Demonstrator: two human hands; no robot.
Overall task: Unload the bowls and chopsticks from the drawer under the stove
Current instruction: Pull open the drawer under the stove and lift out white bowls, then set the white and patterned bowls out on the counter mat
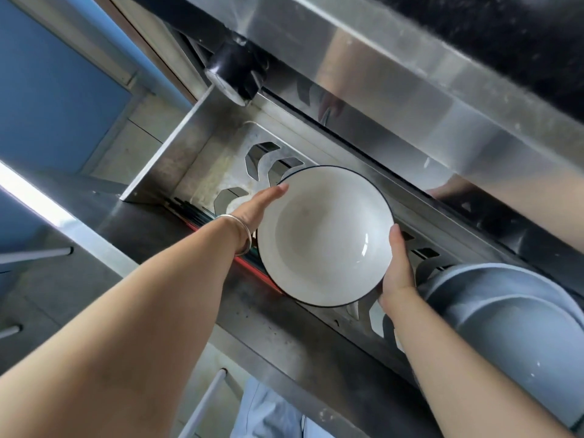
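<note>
White ceramic bowl with a thin dark rim [325, 237] sits between both hands above the open stainless steel drawer [177, 147], its hollow facing the camera. The left hand [260, 205] lies flat along the bowl's left edge, fingers straight and together, fingertips reaching the upper rim; a silver bangle [241, 233] circles that wrist. The right hand [396, 267] cups the bowl's lower right side, thumb resting along the rim and the other fingers hidden beneath, so the bowl is carried between the two hands.

Under the bowl, the drawer's metal rack with curved cut-out slots [262, 162] shows on both sides. Dark chopsticks [189, 210] lie along the drawer's front edge, partly hidden by the left wrist. To the right, pale grey-blue bowls [505, 308] stand stacked on edge in the rack, near the right forearm. A black knob [234, 71] juts out above the drawer's left corner, below the steel front of the dark speckled worktop [505, 33].
</note>
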